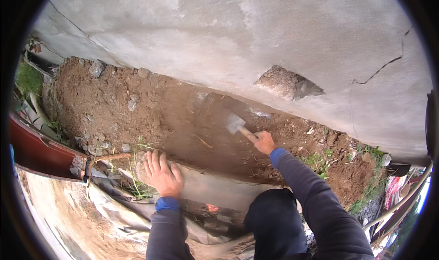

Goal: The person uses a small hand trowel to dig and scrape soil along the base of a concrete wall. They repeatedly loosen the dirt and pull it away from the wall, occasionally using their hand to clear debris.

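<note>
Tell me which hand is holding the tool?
The right hand grips the wooden-handled trowel over the soil; the left hand lies flat and open on the concrete edge.

Your right hand (264, 142) grips a smooth wooden handle (248, 134); beyond it sits the trowel's dull grey metal blade (234, 122). Crumbly matt brown soil (151, 111) lies beneath, rough cracked concrete (238, 36) above.

A cracked grey concrete wall (274, 36) rises beyond the hands, with a chipped patch (288, 84). Brown soil (137, 104) lies below it in daylight. Weeds (315, 161) grow rightward.
</note>
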{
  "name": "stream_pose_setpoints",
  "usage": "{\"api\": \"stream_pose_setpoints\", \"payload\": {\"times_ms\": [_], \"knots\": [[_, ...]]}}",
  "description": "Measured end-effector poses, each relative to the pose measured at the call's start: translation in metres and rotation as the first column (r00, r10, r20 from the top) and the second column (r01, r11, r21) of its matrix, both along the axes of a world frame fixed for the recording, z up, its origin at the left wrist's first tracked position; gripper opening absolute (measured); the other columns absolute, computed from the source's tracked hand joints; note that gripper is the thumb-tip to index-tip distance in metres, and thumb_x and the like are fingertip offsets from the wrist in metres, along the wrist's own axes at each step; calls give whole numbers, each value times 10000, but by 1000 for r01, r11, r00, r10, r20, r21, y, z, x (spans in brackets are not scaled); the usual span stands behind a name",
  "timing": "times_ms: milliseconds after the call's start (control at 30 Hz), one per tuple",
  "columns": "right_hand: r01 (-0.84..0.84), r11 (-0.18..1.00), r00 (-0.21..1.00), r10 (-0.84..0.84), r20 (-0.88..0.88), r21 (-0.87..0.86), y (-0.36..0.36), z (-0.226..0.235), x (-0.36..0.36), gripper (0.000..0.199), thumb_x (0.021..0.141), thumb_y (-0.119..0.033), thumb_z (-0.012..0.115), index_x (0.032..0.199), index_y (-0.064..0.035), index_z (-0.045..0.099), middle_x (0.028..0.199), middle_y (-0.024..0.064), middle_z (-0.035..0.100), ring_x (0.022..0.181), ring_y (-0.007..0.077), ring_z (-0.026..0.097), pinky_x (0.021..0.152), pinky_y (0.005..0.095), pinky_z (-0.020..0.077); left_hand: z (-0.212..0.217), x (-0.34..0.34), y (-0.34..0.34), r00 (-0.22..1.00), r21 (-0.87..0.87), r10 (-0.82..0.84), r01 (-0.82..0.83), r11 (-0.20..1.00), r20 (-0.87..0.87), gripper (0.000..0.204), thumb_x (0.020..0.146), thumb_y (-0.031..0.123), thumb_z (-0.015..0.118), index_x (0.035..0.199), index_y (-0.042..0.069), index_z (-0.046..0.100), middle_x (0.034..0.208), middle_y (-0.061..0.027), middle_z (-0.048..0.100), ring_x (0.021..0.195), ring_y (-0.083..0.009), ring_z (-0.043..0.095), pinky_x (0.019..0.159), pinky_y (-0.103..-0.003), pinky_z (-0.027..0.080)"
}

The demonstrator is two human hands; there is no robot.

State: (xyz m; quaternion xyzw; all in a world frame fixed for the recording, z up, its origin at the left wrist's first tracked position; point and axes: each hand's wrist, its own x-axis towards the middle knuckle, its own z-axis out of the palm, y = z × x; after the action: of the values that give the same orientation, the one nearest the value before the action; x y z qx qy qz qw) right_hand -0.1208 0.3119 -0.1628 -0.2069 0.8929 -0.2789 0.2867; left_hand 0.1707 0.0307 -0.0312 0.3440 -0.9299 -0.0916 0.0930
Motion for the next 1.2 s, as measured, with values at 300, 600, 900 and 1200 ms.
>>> {"api": "stream_pose_setpoints", "payload": {"times_ms": [300, 600, 900, 1200], "knots": [[98, 995, 995, -97, 16, -23, -25, -10, 21, 463, 973, -462, 741, 977, -3, 800, 753, 267, 700, 731, 385, 742, 701, 468, 566, -7, 3, 3, 1000, -1, 19, -19, 1000, 0, 561, 890, 303, 588, 1336, -34, 638, 1529, -236, 531, 1532, -451, 376, 1278, -599, 235], [105, 994, 989, -109, -97, -41, -25, -22, 38, 445, 983, -454, 719, 998, -19, 815, 816, 265, 729, 809, 427, 751, 736, 474, 569, -4, 3, 2, 1000, 28, 28, -28, 999, -6, 536, 905, 275, 596, 1360, -7, 618, 1551, -220, 509, 1544, -442, 357, 1280, -595, 222], [86, 971, 995, -73, 64, -224, -1, 11, 39, 396, 1020, -382, 725, 1030, 7, 798, 644, 121, 665, 586, 182, 643, 597, 394, 522, -7, 5, 1, 999, 19, 5, -5, 1000, -32, 505, 912, 244, 592, 1348, -7, 625, 1557, -215, 508, 1544, -438, 359, 1282, -593, 225], [-97, 992, 968, 113, 225, -79, -7, 178, 45, 259, 992, -283, 752, 1016, -31, 808, 688, 118, 713, 608, 197, 701, 597, 370, 533, -4, 10, -2, 999, 51, 26, -24, 998, -35, 514, 858, 240, 665, 1321, 17, 665, 1536, -200, 534, 1547, -427, 362, 1281, -605, 237]]}}
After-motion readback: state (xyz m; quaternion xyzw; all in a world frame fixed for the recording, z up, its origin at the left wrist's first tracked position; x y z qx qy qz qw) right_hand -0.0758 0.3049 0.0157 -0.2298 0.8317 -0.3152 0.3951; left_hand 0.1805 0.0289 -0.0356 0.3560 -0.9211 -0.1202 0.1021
